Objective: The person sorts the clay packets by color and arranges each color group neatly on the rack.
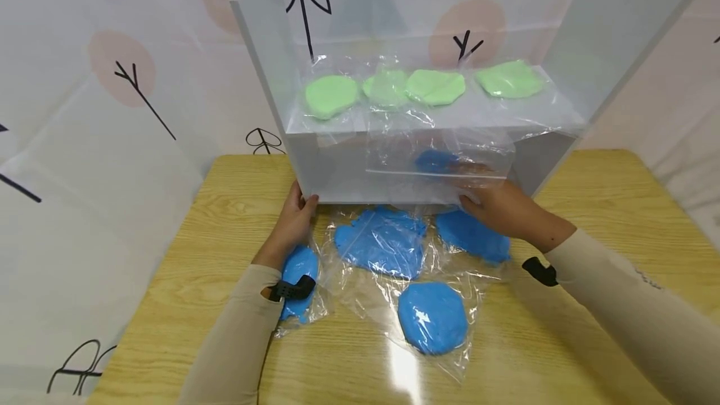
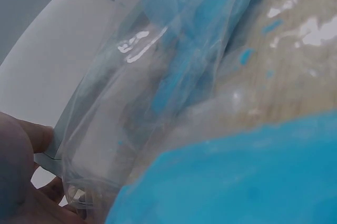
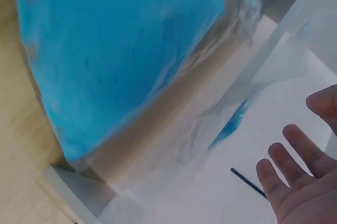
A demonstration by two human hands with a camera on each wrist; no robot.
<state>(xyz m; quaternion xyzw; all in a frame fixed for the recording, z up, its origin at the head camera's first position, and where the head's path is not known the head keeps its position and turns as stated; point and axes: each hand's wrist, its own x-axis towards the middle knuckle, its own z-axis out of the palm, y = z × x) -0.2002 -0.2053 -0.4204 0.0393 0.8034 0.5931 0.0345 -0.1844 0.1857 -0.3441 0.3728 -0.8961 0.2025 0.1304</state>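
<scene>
A white two-level shelf (image 1: 360, 189) stands at the back of the table. My left hand (image 1: 292, 220) grips its lower left corner, thumb on the front edge; the left wrist view shows the thumb against the white panel. My right hand (image 1: 500, 205) reaches into the lower level, its fingers partly behind a hanging clear bag. In the right wrist view that hand (image 3: 300, 182) has its fingers extended and apart. Near the fingertips, in the lower level, lies a bagged flat blue piece (image 1: 435, 160) resembling clay. Whether the fingers touch it is hard to tell.
Bagged flat green pieces (image 1: 332, 95) lie on the upper level, one clear bag (image 1: 394, 155) drooping over its edge. Several bagged blue pieces (image 1: 433, 317) lie on the wooden table (image 1: 191, 305) before the shelf, one (image 1: 300, 264) beneath the left wrist. A patterned cloth (image 1: 112, 217) hangs behind.
</scene>
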